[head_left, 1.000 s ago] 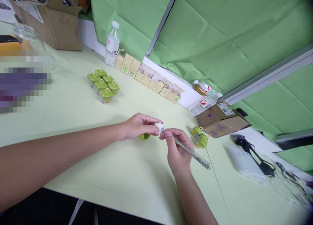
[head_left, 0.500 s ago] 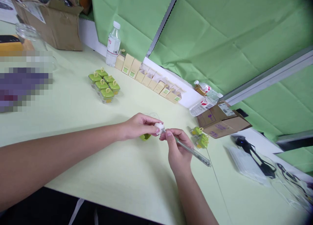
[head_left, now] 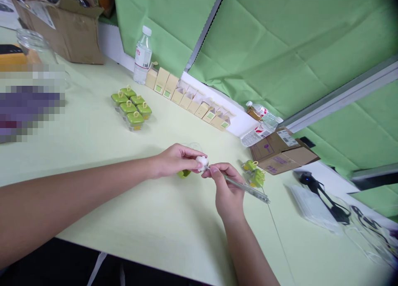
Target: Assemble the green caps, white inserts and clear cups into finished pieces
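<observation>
My left hand pinches a small white rounded piece between thumb and fingers. In my right hand is a slim pen-like tool with a thin metal tip and a translucent grey-green handle. Its tip meets the white piece, or comes very close to it; the fingers partly hide the contact. Below my left fingers, a green lid-like part lies on the table, partly covered. Just behind the hand is a clear plastic piece, hard to make out.
Several green-lidded little containers stand grouped at left, with a few more at right. Small cardboard boxes line the back beside a water bottle. A brown carton and black cabled device are at right.
The tool's back end has swung slightly upward in view, so it lies flatter. My right hand has shifted a little with it; my left hand stays in place.
</observation>
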{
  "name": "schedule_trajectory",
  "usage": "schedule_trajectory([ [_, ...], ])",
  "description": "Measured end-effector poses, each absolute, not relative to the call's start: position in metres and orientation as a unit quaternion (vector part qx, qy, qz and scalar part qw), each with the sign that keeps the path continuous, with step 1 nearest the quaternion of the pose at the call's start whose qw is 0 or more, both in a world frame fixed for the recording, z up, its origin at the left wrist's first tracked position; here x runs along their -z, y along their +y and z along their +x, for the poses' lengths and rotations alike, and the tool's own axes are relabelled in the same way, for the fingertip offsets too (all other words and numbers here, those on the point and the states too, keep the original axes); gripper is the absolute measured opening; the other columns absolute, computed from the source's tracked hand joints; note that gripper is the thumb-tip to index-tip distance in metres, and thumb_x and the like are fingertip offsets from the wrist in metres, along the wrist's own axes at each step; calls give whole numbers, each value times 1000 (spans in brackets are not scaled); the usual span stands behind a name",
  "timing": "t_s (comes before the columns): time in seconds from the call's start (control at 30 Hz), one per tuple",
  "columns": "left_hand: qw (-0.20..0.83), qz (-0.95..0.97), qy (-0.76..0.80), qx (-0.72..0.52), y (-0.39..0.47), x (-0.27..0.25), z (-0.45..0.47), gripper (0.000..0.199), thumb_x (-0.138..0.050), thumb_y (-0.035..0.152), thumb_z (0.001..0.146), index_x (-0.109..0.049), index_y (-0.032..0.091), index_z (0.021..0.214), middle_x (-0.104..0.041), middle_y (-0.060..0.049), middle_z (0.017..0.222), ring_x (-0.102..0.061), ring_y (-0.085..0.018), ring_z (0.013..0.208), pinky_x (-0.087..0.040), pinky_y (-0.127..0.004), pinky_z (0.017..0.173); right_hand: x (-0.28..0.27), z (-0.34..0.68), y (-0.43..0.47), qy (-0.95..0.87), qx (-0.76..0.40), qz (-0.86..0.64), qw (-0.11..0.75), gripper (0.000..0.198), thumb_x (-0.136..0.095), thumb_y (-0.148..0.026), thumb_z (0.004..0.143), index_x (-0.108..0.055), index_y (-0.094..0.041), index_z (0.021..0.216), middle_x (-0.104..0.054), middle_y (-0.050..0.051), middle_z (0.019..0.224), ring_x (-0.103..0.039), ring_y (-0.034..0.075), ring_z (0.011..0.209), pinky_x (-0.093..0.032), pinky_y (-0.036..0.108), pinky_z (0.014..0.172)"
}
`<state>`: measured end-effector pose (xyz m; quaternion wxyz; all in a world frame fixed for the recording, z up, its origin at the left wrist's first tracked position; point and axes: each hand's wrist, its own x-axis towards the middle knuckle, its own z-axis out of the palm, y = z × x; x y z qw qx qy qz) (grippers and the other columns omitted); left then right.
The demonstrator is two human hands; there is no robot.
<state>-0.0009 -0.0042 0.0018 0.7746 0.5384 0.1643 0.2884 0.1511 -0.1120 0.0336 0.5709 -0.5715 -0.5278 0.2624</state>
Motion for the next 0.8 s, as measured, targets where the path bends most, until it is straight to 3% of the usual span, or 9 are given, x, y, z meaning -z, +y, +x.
schedule_trajectory([
  [0.5, 768, 549, 167, -284, -5, -5, -3, 39, -76, 29, 77, -73, 20, 115, -73, -8, 108, -68, -21, 96, -51, -41, 95, -31, 155, -111, -530, -274, -571, 564, 15, -66, -32, 87, -67, -21, 77, -71, 0, 70, -67, 16, 69, -54, 31, 72],
  [0.8, 766, 546, 175, -291, -5, -9, -4, 32, -74, 24, 78, -75, 20, 110, -73, -8, 102, -69, -19, 93, -53, -36, 91, -29, 155, -112, -518, -290, -560, 578, 13, -67, -29, 86, -68, -20, 76, -70, 0, 69, -67, 16, 69, -53, 30, 71],
])
